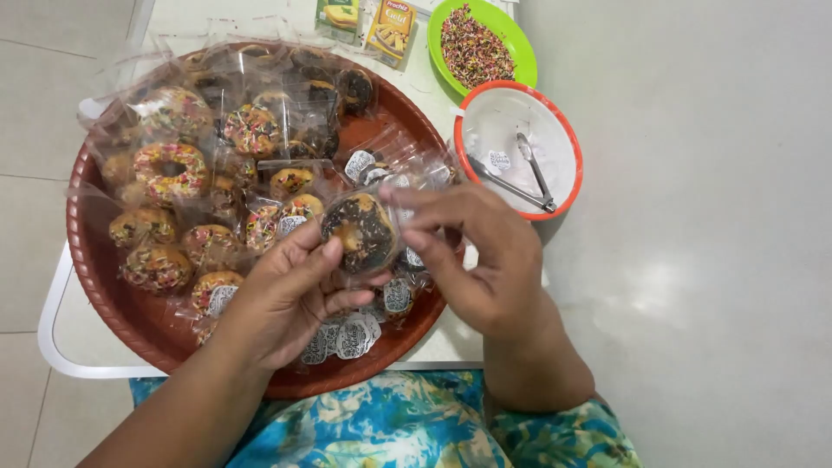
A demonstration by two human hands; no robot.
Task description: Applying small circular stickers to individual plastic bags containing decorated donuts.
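A chocolate-topped donut in a clear plastic wrapper (pixel 360 230) is held between both hands above a round reddish-brown tray (pixel 130 321). My left hand (pixel 290 290) grips it from below, thumb against its left side. My right hand (pixel 481 256) pinches the wrapper's upper right edge with its fingertips. Several wrapped donuts with coloured sprinkles (pixel 169 169) lie on the tray's left and back. Small round white stickers (pixel 351 334) lie on the tray's near side under my hands.
A white bowl with an orange rim (pixel 568 139) holds metal tongs (pixel 524 173) at the right. Behind it a green bowl (pixel 524 52) is filled with coloured sprinkles. Two small packets (pixel 390 30) lie at the back. The tray rests on a white stool (pixel 61 347).
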